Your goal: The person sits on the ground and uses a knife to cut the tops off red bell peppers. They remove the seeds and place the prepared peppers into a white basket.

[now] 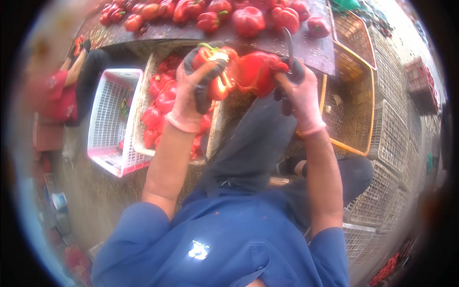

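My left hand (192, 84), in a pink glove with dark palm and fingers, grips an opened red bell pepper piece (231, 55). Its green stem and pale seed core show beside my thumb. In my right hand (299, 88), gloved alike, are a knife with a curved blade (288, 43) pointing up and another red pepper piece (258, 71). The two pieces meet or overlap between my hands; whether they are still joined I cannot tell. Below my left hand, a cream plastic tub (138, 138) holds many red pepper pieces (166, 100).
Whole red peppers (248, 19) lie on a seed-strewn table (319, 53) ahead. A white-and-pink crate (104, 107) stands left of the tub. To the right are a yellow-rimmed crate (372, 107) and stacked grey crates (389, 132). Another person in a red top (61, 93) is at far left.
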